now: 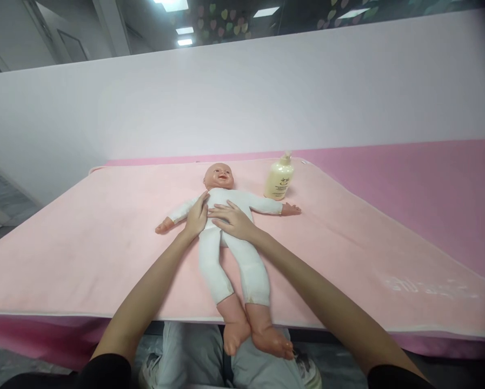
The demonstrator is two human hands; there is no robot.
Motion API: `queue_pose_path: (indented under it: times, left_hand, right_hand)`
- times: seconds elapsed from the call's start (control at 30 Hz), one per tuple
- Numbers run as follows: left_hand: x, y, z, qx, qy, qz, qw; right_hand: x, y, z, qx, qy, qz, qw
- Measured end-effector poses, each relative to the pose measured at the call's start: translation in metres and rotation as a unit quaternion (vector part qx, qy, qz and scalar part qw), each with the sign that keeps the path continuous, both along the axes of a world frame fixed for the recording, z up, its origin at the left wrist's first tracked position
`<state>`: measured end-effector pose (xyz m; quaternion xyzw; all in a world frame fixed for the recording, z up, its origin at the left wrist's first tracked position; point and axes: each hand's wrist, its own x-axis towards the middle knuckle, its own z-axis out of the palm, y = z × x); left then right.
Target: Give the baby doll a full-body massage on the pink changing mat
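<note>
Fingers [204, 201] flat on doll [230, 237] near lotion bottle [279, 178].

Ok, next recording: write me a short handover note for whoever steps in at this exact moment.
Left hand: flat on the doll's chest, by its shoulder.
Right hand: flat across the doll's belly.
Neither hand grips anything.
Doll: on its back on the pink towel, arms spread, feet past the near table edge.
Lotion bottle: upright beyond the doll's arm, untouched.
Done: doll laid out, both hands on its torso.
Left: bottle not yet picked up.
</note>
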<state>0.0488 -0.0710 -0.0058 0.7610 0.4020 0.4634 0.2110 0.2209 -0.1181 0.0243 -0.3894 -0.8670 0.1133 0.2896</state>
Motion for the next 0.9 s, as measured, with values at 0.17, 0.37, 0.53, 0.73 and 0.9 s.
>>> queue_pose_path:
  times: [0.17, 0.37, 0.53, 0.73, 0.9]
  left_hand:
    - [0.001, -0.004, 0.005, 0.023, -0.013, 0.017, 1.0]
    - [0.006, -0.011, 0.006, -0.028, -0.067, 0.051, 0.996]
    - [0.017, -0.028, 0.013, -0.099, -0.157, 0.096, 0.978]
    - [0.019, -0.049, 0.036, 0.005, 0.036, -0.085, 0.996]
    - [0.021, -0.056, 0.05, 0.042, 0.263, -0.204, 0.942]
  right_hand:
    - [-0.002, 0.008, 0.004, -0.03, -0.048, -0.119, 0.991]
    - [0.01, 0.022, -0.003, -0.063, -0.02, -0.228, 0.971]
    - [0.035, 0.037, -0.021, -0.064, 0.098, -0.211, 0.97]
    - [0.045, 0.042, -0.032, -0.025, 0.178, -0.201, 0.963]
    - [0.042, 0.04, -0.032, -0.013, 0.202, -0.199, 0.959]
